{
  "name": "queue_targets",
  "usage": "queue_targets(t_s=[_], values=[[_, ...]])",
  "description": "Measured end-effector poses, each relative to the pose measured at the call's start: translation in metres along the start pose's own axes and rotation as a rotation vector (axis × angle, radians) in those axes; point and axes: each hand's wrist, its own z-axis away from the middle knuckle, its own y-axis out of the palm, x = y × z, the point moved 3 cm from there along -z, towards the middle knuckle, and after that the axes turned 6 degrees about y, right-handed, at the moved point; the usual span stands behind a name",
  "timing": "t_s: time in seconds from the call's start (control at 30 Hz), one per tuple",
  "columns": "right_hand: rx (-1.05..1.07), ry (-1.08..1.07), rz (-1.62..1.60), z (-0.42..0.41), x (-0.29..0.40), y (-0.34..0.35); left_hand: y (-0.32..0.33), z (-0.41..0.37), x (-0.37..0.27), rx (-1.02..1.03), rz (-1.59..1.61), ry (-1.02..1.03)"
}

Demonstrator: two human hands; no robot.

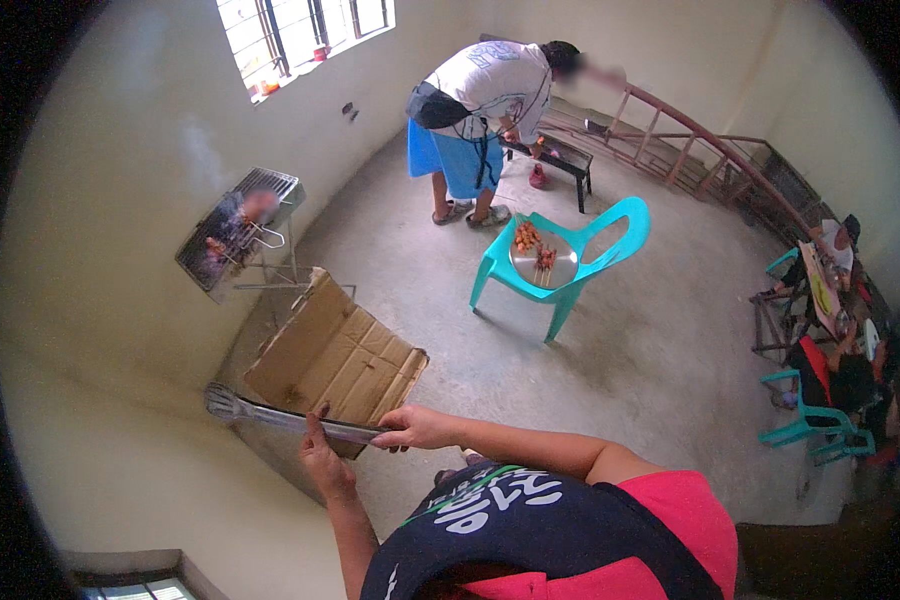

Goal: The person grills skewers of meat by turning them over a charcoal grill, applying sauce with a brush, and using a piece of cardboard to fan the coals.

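Note:
My left hand [328, 463] and my right hand [424, 427] are both on a pair of long metal tongs [274, 415]. The fluted tip of the tongs points left, and my right hand grips the other end. Just beyond and partly beneath them is a creased piece of brown cardboard [345, 352] with a torn edge. Whether my fingers also hold the cardboard, I cannot tell. Farther off at the left, a charcoal grill [191, 259] on a metal stand smokes, with food and a wire handle on it.
A turquoise plastic chair [622, 232] carries a round metal tray [525, 271] of skewered meat. Behind it, a person [487, 82] bends over a low black grill [581, 161]. A rusty metal frame [690, 127] leans along the back wall. People sit around a table [821, 292] at the right.

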Motion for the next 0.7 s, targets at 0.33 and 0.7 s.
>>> queue_targets(t_s=[0.33, 0.7], values=[[-0.029, -0.027, -0.298, -0.017, 0.014, 0.005, 0.008, -0.003, -0.006, 0.009, -0.140, -0.012], [-0.060, -0.055, -0.224, -0.039, 0.011, -0.008, 0.020, -0.021, 0.010, 0.141, -0.160, -0.039]])
